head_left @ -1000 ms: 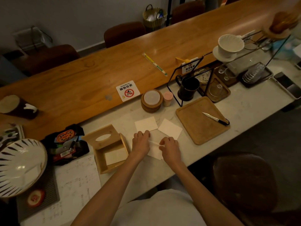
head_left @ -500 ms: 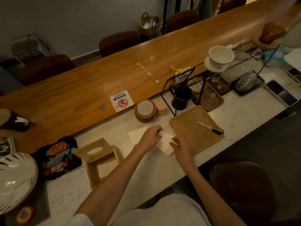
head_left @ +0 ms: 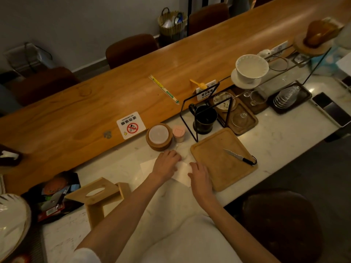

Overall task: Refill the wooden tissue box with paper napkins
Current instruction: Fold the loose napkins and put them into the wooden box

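The wooden tissue box point(head_left: 98, 198) stands at the left on the marble counter, its lid with the oval slot tilted up; my left forearm hides its inside. A white paper napkin point(head_left: 183, 172) lies just left of the wooden tray. My left hand point(head_left: 166, 164) curls over that napkin's far left corner. My right hand point(head_left: 200, 175) presses on its right edge with the fingers bent. A second paper napkin point(head_left: 147, 165) lies flat to the left of my left hand, partly under my wrist.
A wooden tray point(head_left: 214, 168) holding a small knife point(head_left: 239, 156) touches the right side of my right hand. Behind my hands are a coaster stack point(head_left: 159, 136), a pink jar point(head_left: 178, 132) and a black mug point(head_left: 205, 118). A plate point(head_left: 11, 221) and packets point(head_left: 57, 194) crowd the left.
Both hands have left the napkin near the counter's front edge and moved away and right to the one beside the tray. The view has swung right.
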